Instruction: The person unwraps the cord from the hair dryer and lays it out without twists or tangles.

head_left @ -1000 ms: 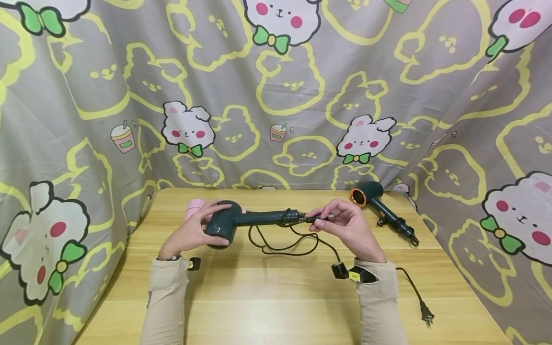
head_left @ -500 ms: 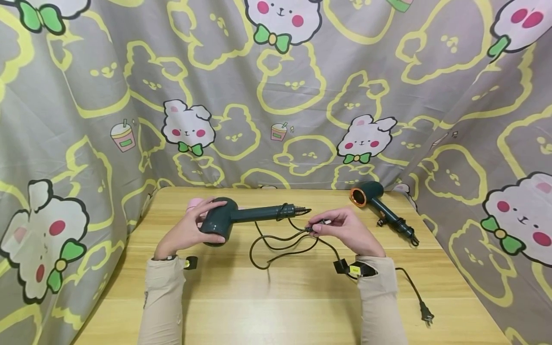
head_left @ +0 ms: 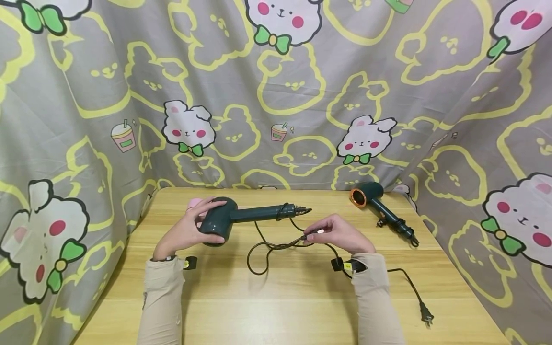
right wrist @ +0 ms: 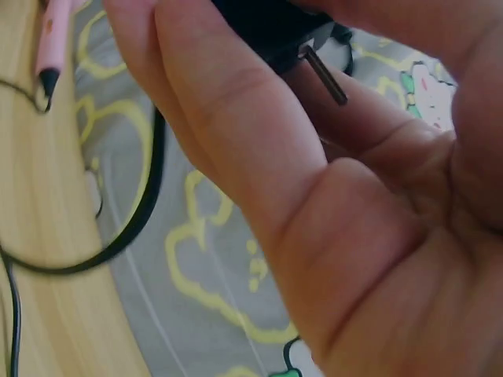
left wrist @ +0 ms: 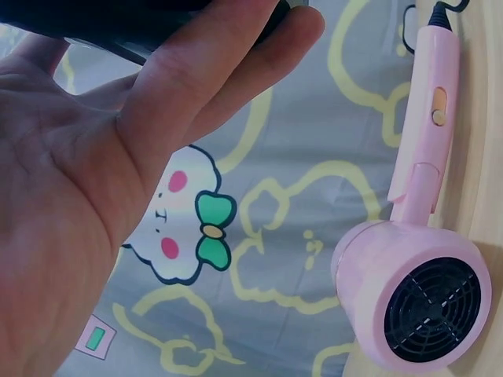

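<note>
My left hand (head_left: 185, 235) grips the round head of a dark green hair dryer (head_left: 256, 213), thumb below and fingers above. Its handle points right, with a cord wound near the coiled strain relief at its end. In the left wrist view, the dryer's dark body (left wrist: 102, 30) shows only at the top edge. Between the thumb and fingers of my right hand (head_left: 340, 235) is a black power plug (right wrist: 275, 27); a metal prong shows in the right wrist view. Its black cord (head_left: 258, 274) loops loosely to the left, below the dryer's handle.
Behind my left hand lies a pink hair dryer (left wrist: 416, 290), mostly hidden in the head view. Another dark green dryer (head_left: 381, 208) with an orange ring lies at the back right. A second plug (head_left: 426, 314) rests on the wooden table (head_left: 267, 311) at the front right.
My right hand has drawn the plug away from the dryer's handle end and lowered it. The cord loops have shifted toward the front. The left hand and dryer moved slightly left, then stayed.
</note>
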Tool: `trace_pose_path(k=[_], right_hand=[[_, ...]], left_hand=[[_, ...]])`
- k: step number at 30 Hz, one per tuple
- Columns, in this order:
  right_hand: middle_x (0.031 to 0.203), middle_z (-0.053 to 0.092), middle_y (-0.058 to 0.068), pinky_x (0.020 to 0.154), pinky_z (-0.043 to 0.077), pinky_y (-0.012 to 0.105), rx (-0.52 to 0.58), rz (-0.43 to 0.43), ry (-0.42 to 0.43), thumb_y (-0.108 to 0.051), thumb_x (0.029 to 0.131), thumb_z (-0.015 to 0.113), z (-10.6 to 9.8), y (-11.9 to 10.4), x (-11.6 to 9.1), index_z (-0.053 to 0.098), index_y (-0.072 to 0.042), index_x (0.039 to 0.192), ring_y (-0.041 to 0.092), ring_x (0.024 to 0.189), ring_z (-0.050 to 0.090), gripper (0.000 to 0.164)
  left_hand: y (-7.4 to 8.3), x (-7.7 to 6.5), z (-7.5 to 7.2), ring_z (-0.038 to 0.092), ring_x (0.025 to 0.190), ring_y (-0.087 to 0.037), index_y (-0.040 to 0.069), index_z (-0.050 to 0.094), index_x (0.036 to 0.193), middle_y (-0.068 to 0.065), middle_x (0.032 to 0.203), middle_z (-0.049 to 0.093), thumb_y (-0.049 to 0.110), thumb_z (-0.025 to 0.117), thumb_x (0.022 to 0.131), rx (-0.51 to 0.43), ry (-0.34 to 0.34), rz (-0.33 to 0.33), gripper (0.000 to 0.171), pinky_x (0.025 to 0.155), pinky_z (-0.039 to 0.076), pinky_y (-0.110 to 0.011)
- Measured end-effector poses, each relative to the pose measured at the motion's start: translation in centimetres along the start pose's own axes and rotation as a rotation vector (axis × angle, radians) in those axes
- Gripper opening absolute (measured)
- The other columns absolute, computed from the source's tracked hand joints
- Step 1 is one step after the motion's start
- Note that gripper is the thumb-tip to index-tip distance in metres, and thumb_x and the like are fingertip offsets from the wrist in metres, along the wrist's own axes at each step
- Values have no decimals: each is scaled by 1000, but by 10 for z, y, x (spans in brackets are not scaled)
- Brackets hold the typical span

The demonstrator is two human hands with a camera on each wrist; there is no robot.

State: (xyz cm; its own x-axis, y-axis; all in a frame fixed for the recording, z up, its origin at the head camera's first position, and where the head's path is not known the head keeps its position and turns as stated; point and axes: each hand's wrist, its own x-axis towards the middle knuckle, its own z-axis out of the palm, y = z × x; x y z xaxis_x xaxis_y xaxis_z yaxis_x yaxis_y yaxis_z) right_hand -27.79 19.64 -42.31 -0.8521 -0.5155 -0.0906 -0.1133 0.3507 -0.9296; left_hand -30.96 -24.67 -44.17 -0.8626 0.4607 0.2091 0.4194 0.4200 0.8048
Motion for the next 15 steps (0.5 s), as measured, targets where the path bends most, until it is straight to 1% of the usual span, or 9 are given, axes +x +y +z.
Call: trace_pose_path(k=[2, 4, 7, 9, 11, 13, 14, 15], right_hand=[[111, 77, 22, 95, 59, 33, 8, 32, -11, -21, 97, 73, 1, 3, 2, 72, 4, 123, 26, 102, 78, 36], [109, 78, 23, 92, 61, 40, 10, 64, -17, -22, 99, 71, 1, 6, 4, 71, 5, 125, 26, 96, 79, 38], [104, 78, 23, 82, 63, 46, -22, 77, -26, -23, 102, 67, 1, 10, 6, 68, 8, 129, 24, 84, 78, 41], [97, 79, 19, 75, 63, 45, -58, 78, -14, -24, 103, 65, 0, 11, 7, 65, 7, 133, 21, 77, 76, 43], [93, 79, 15, 70, 63, 41, -67, 75, -3, -23, 104, 64, -1, 13, 9, 58, 7, 141, 18, 72, 74, 48], [92, 79, 16, 69, 63, 40, -36, 74, 21, -22, 104, 64, -1, 14, 10, 50, 6, 149, 17, 70, 74, 54], [93, 78, 18, 70, 63, 41, -20, 68, 37, -20, 104, 63, -2, 14, 10, 47, 6, 151, 18, 71, 74, 56], [95, 78, 22, 70, 63, 39, -8, 63, 58, -20, 104, 63, -2, 15, 11, 47, 6, 151, 20, 71, 74, 56]], left_hand=[[1, 0, 0, 57, 129, -48, 35, 51, 152, -19, 172, 17, 26, 94, 76, 3, 0, 2, 87, 89, 57, -31], [3, -1, -1, 57, 128, -48, 34, 51, 152, -19, 172, 17, 26, 94, 76, -3, 1, 4, 88, 89, 57, -31], [5, -1, -1, 57, 128, -48, 33, 51, 152, -18, 172, 17, 25, 94, 76, -16, 0, 7, 88, 88, 57, -30], [6, -2, -1, 57, 128, -48, 33, 51, 152, -19, 171, 17, 24, 94, 76, -22, 0, 9, 88, 88, 57, -30], [6, -2, -2, 57, 128, -47, 33, 51, 152, -18, 171, 17, 24, 94, 76, -19, 0, 12, 88, 88, 57, -29], [6, -2, -2, 58, 128, -47, 33, 51, 152, -18, 172, 18, 25, 94, 76, -13, 1, 16, 89, 88, 57, -29], [6, -2, -2, 58, 128, -47, 34, 51, 152, -18, 172, 18, 25, 94, 76, -14, 0, 18, 89, 88, 57, -29], [7, -2, -2, 58, 127, -46, 34, 51, 152, -17, 172, 18, 25, 94, 76, -15, -2, 22, 89, 88, 57, -30]])
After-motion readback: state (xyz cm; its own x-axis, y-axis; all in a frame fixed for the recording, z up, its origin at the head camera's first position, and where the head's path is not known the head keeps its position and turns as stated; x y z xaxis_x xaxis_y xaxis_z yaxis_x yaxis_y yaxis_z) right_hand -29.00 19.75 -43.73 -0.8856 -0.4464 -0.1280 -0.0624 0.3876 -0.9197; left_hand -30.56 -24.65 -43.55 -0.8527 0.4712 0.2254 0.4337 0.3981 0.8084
